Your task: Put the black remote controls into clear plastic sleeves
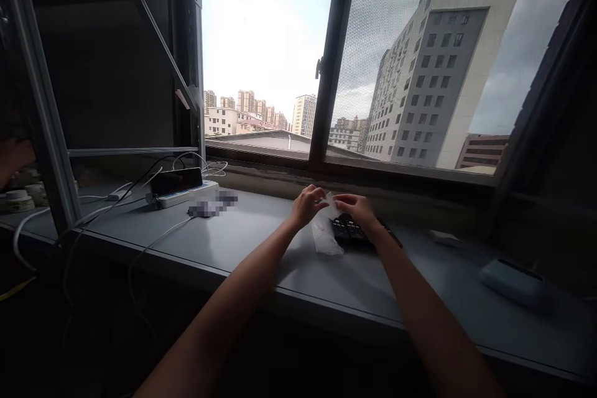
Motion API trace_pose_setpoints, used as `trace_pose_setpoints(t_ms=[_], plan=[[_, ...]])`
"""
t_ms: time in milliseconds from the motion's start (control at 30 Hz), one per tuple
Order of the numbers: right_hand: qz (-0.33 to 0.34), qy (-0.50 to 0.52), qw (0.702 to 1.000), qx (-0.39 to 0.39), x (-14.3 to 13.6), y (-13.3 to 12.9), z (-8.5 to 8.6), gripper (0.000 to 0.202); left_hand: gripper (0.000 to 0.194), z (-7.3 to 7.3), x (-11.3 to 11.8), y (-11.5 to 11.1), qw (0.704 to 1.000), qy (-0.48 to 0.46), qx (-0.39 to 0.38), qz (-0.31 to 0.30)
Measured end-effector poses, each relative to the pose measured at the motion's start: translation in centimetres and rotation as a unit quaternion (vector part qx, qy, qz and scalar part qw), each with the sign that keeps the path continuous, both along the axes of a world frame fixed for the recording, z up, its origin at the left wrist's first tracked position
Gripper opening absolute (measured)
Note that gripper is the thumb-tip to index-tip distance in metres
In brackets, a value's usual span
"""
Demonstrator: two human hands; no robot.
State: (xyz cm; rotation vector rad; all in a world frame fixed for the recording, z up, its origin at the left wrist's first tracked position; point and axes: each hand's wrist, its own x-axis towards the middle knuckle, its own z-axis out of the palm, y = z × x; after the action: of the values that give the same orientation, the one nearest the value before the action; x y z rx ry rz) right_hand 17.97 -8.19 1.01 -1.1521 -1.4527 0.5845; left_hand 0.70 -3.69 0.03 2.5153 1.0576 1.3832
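Observation:
A translucent white plastic bag hangs down between my two hands over the grey table. My left hand pinches its upper left edge with bent fingers. On the other side, my right hand pinches the upper right edge between thumb and fingers. Behind the bag and partly under my right forearm lies a black item with rows of small keys or buttons, perhaps a keyboard; the bag and my arm hide part of it. What the bag holds, if anything, I cannot make out.
A white power strip with a dark phone-like slab stands at the left, with cables trailing over the table edge. A blue-grey box and a small white object lie at the right. Another person's hand shows at far left.

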Motion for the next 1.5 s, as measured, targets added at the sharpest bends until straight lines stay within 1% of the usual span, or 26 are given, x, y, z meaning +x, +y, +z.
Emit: trace_pose_setpoints(t_ms=[67,133,300,400,500,533,700,767,867,1000,1067,1267,1367,1433,1500], plan=[[0.032,0.043,0.998,-0.036,-0.1,-0.4,0.1,0.023,0.009,0.0,-0.1,0.1,1.0,0.01,-0.01,-0.001],[0.062,0.066,0.994,-0.065,-0.2,-0.8,0.2,0.03,0.007,0.0,-0.1,0.2,1.0,0.016,-0.019,-0.001],[0.11,0.031,0.989,-0.092,-0.2,-1.7,0.3,0.029,0.003,-0.1,0.0,0.1,0.999,0.018,-0.034,-0.003],[0.113,0.041,0.987,-0.109,-0.1,-1.5,0.1,0.022,0.001,-0.1,0.1,0.1,0.999,0.025,-0.034,-0.015],[0.104,0.065,0.985,-0.125,-0.1,-1.0,-0.2,0.033,0.002,-0.2,0.1,0.3,0.998,0.032,-0.036,-0.028],[0.102,0.066,0.985,-0.126,0.0,-0.9,-0.2,0.033,0.003,-0.2,0.1,0.3,0.998,0.035,-0.037,-0.034],[0.113,0.054,0.984,-0.124,0.3,-0.7,-0.5,0.016,0.001,-0.3,0.2,0.4,0.997,0.049,-0.041,-0.036],[0.093,0.078,0.983,-0.136,0.1,-0.7,-0.7,0.016,0.001,-0.3,0.3,0.3,0.997,0.052,-0.039,-0.045],[0.068,0.11,0.979,-0.157,-0.2,-0.6,-0.8,0.023,0.002,-0.3,0.5,0.3,0.996,0.058,-0.031,-0.068],[0.118,0.085,0.976,-0.165,-0.2,-0.7,-1.1,0.022,0.004,-0.5,0.6,0.4,0.994,0.063,-0.034,-0.078],[0.124,0.077,0.976,-0.163,0.0,-0.7,-1.2,0.019,0.005,-0.6,0.7,0.5,0.994,0.067,-0.032,-0.081],[0.048,0.094,0.977,-0.184,0.6,-0.3,-1.3,0.006,0.008,-0.1,0.8,0.3,0.992,0.076,-0.044,-0.093],[0.008,0.108,0.978,-0.178,1.2,0.1,-1.3,0.007,0.012,0.4,0.5,0.1,0.991,0.066,-0.052,-0.108],[-0.053,0.126,0.979,-0.149,1.8,0.4,-1.4,0.008,0.014,0.8,0.1,0.0,0.982,0.094,-0.079,-0.144],[-0.12,0.143,0.975,-0.121,2.3,0.8,-1.6,0.008,0.015,1.1,-0.2,-0.2,0.959,0.158,-0.133,-0.196]])
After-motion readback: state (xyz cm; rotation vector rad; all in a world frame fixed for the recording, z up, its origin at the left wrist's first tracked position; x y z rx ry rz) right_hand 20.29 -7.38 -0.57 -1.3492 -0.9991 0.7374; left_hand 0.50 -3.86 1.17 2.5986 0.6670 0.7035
